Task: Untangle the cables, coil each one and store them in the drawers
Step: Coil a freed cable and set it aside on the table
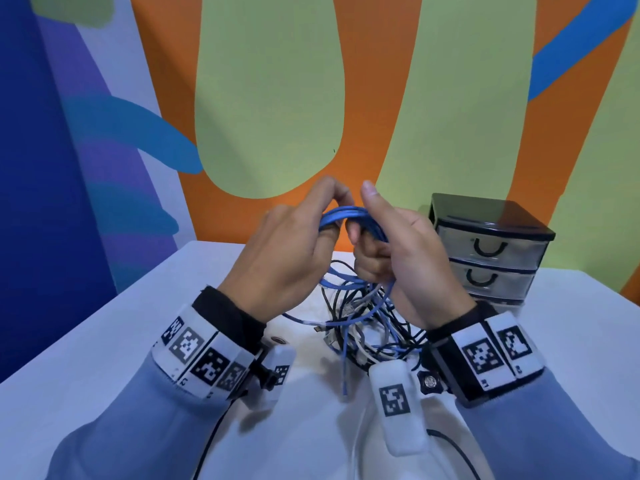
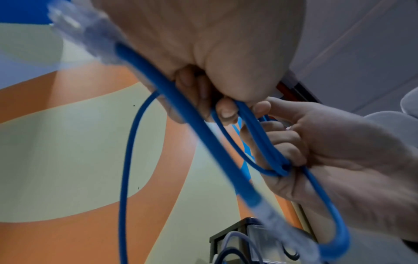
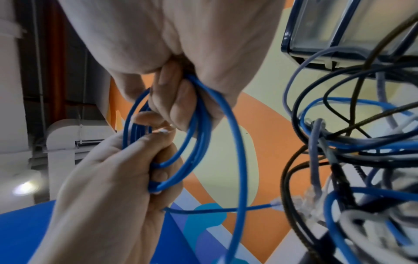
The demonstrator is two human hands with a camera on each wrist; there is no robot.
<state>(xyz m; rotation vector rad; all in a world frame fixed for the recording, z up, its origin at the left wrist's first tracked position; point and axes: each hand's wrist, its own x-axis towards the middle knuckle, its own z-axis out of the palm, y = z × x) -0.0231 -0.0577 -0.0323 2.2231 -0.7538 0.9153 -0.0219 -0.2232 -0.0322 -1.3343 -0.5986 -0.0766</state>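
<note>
A blue network cable (image 1: 349, 216) is wound in several loops, held up above the table between both hands. My left hand (image 1: 298, 244) curls its fingers round the left side of the coil (image 3: 158, 160). My right hand (image 1: 398, 251) grips the right side of the coil (image 2: 269, 153), thumb pointing up. One strand hangs down from the coil (image 3: 239, 160) toward the pile. A tangle of blue, black and white cables (image 1: 363, 320) lies on the white table (image 1: 104, 341) under the hands. A clear plug end (image 2: 76, 30) shows blurred close to the left wrist camera.
A small black drawer unit (image 1: 488, 247) with clear drawers, all closed, stands at the back right of the table. A painted wall rises right behind the table. Loose cable ends (image 1: 345, 389) trail toward the front between my wrists.
</note>
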